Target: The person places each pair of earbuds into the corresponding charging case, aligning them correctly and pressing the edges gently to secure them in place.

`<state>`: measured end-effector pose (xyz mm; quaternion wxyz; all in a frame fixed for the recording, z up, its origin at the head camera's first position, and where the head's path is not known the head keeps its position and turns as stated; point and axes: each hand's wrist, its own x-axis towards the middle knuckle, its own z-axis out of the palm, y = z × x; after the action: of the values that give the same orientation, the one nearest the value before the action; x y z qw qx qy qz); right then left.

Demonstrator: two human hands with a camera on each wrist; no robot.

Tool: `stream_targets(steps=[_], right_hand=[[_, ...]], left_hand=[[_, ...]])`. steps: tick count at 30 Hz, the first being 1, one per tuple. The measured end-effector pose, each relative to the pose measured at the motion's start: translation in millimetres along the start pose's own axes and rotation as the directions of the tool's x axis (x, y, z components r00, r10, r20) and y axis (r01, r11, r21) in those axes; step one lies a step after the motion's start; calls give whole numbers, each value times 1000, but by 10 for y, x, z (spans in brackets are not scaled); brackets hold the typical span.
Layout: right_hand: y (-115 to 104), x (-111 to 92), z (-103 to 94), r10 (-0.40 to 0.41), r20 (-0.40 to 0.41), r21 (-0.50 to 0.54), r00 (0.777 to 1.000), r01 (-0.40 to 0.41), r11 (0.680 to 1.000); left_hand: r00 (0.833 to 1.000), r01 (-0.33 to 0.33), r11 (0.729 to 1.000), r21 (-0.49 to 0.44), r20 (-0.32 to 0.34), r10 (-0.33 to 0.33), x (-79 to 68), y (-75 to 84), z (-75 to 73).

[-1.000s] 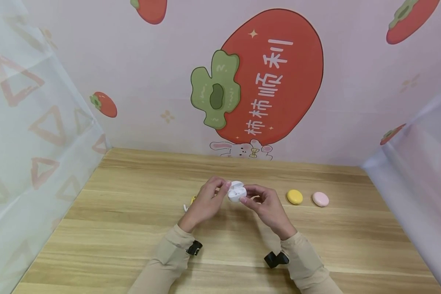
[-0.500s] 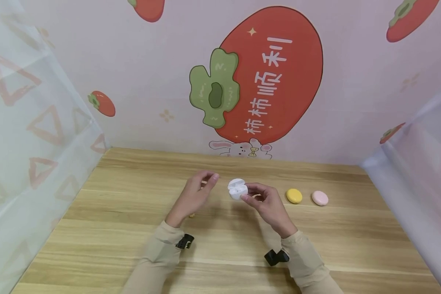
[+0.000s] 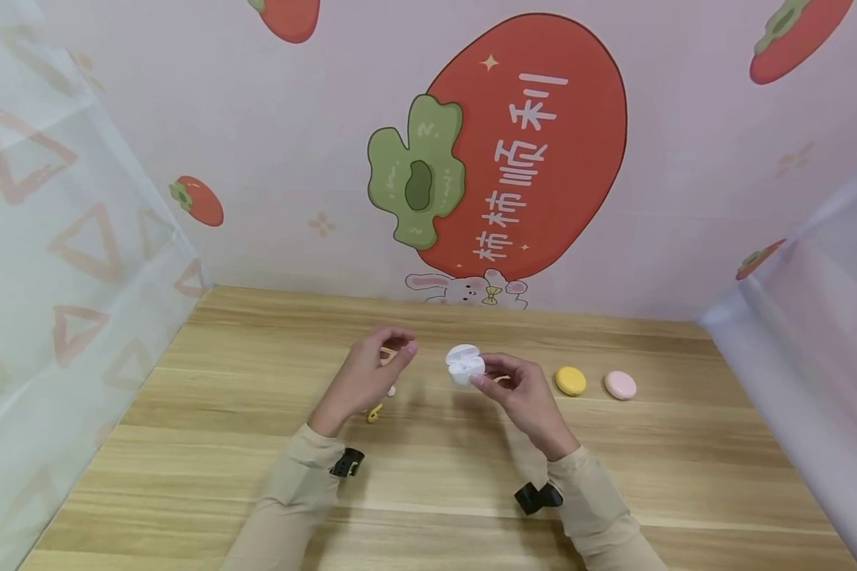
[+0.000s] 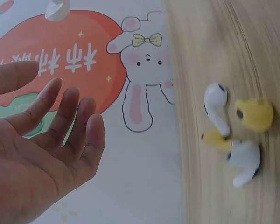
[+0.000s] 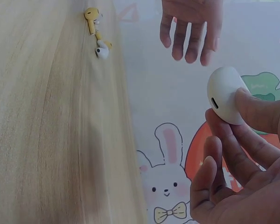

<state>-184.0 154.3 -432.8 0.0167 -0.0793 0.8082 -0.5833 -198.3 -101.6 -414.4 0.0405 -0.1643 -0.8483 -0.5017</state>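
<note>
Holding white case (image 3: pixel 464 365) w/ right hand (image 3: pixel 524 400), left hand (image 3: pixel 367 379) empty.

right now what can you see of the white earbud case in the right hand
The small white rounded plastic earbud case looks smooth and glossy. Its lid is hinged open in the head view, with moulded wells showing inside; whether they hold anything is unclear. The right wrist view shows a dark slot-shaped port on its shell. The right hand pinches it between thumb and fingertips, above the wooden table. The left hand is apart from it.
</note>
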Motion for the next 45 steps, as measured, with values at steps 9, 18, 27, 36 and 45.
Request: stream_targets(steps=[9,18,27,36,45], right_hand=[[-3,-7,-31,-11,8,4,1000,11,1000],[-1,-8,-45,-13,11,18,1000,13,1000],[-1,-11,-46,-19,16,16,1000,19,1000],[-4,-7,-40,-16,20,16,1000,15,1000],[-11,-6,-29,-4,17,16,1000,4,1000]], left_hand=[[999,-44,993,107,26,41,-19,-86,-79],[994,-19,976,219,107,-5,-103,-216,-194],[969,46,942,332,216,-123,-165,-305,-296],[943,37,887,460,277,-183,-230,-353,-309],[952,-65,807,588,280,-127,-291,-382,-276]])
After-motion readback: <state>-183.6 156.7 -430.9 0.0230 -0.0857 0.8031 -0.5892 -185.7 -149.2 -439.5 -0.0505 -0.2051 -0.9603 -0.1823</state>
